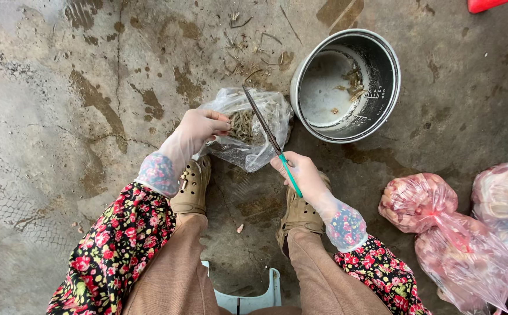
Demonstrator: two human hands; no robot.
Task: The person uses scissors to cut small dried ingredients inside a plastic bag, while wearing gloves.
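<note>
Head view: a clear bag [248,131] of small fish is being pinched at its mouth by the left hand [198,131] beside the pot [347,84]. Scissors [270,140], tips pointing up-left, lying diagonally, are being gripped by the right hand [301,172]. Pink bags [441,227] are lying far right.

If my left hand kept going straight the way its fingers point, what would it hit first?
Probably the small fish in the clear plastic bag: the left hand is already at its mouth, fingertips pointing in.

bag [248,128] left of pot [347,84] — scissors [268,137] across bag | sacks [458,233] right
</note>
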